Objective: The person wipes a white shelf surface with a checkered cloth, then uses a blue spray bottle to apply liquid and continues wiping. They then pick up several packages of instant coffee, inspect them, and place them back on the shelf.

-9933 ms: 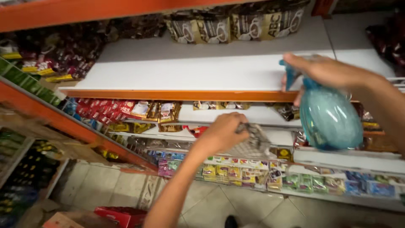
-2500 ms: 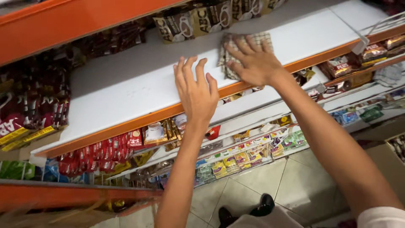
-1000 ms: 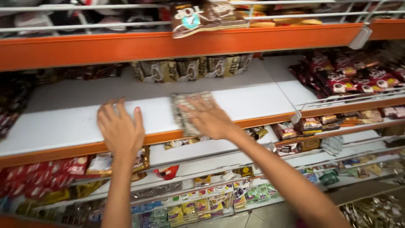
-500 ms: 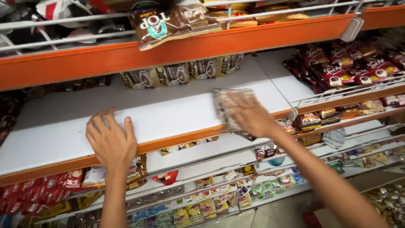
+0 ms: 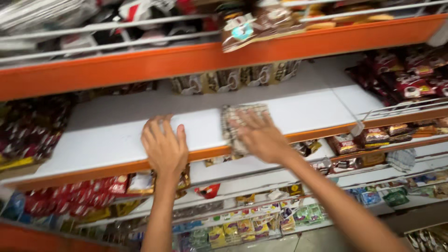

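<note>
My left hand (image 5: 164,145) lies flat, fingers spread, on the white shelf board (image 5: 107,135) near its orange front edge. A little to the right, my right hand (image 5: 262,135) presses a checked cloth (image 5: 237,120) flat against the same board; the cloth sticks out beyond my fingers toward the back. The image is motion-blurred.
Brown packets (image 5: 233,79) stand in a row at the back of the shelf. Dark red packets (image 5: 410,77) fill its right end behind a wire rail, and more dark packets (image 5: 28,126) sit at the left. An orange shelf (image 5: 140,65) runs above. Lower shelves hold small colourful packets (image 5: 242,228).
My right hand has slid the cloth leftward along the shelf toward my left hand. The left hand stays planted on the board. The view has shifted slightly.
</note>
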